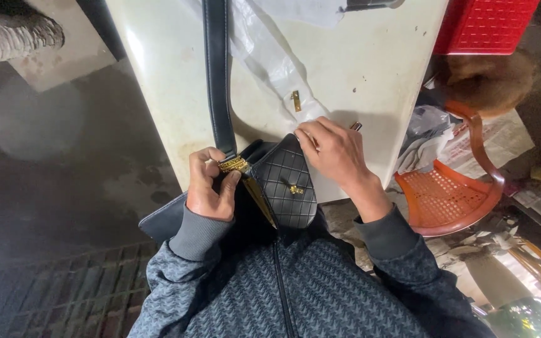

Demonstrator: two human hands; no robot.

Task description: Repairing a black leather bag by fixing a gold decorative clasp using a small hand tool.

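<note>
A black quilted handbag with a small gold clasp rests against my chest at the near edge of a white table. My left hand pinches the gold buckle fitting where the wide black strap joins the bag. The strap runs straight up across the table. My right hand presses on the bag's upper right corner, fingers curled over the flap edge, with a small metal piece just beyond the fingers.
Clear plastic wrapping lies on the table with a small gold fitting on it. An orange plastic chair stands to the right, with a red crate beyond. Dark wet floor lies to the left.
</note>
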